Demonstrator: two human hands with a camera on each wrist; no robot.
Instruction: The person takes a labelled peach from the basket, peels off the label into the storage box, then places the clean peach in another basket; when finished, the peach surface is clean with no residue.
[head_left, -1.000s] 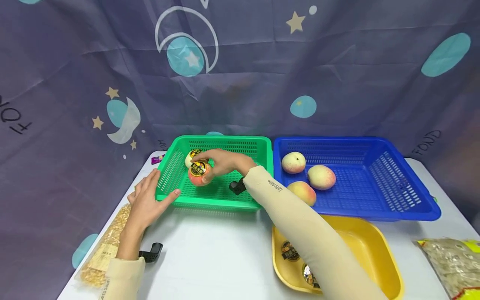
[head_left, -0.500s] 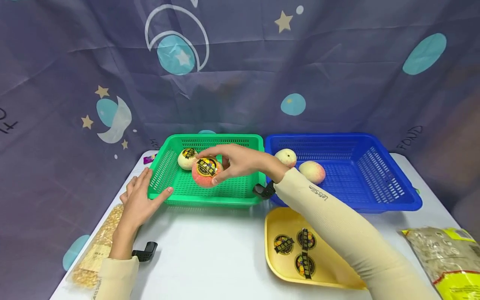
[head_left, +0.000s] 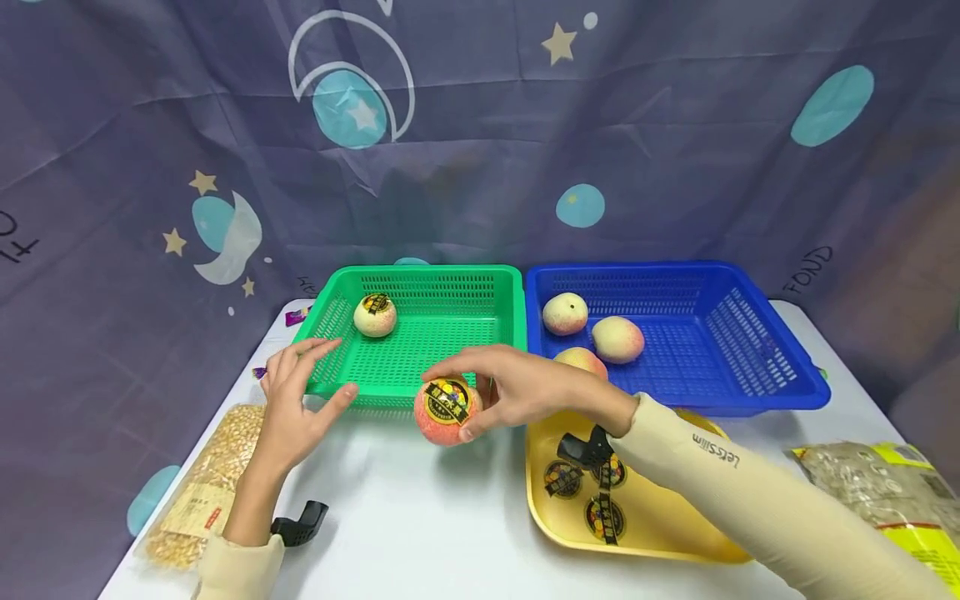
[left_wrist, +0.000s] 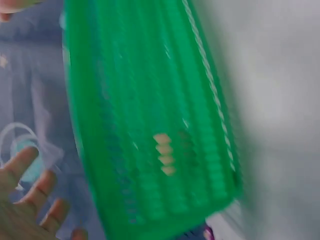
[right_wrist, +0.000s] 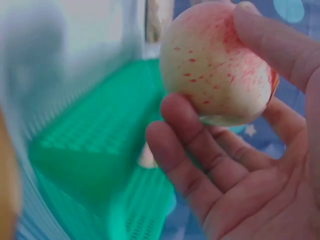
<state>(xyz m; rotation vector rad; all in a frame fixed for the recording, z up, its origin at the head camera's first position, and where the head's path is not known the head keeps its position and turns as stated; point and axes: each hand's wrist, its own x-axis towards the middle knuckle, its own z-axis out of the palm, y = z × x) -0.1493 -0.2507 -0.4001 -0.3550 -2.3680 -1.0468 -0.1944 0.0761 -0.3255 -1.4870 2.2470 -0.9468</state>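
The green basket (head_left: pixel 420 333) is sitting at the far left of the table, the left hand (head_left: pixel 296 400) touching its near corner, fingers spread wide. The right hand (head_left: pixel 517 392) is holding a stickered peach (head_left: pixel 446 410) just in front of it.

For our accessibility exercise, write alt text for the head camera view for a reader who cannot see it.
A person's right hand holds a stickered peach above a white table, in front of a green basket. The left hand touches that basket's near corner; a blue basket beside it holds three peaches.
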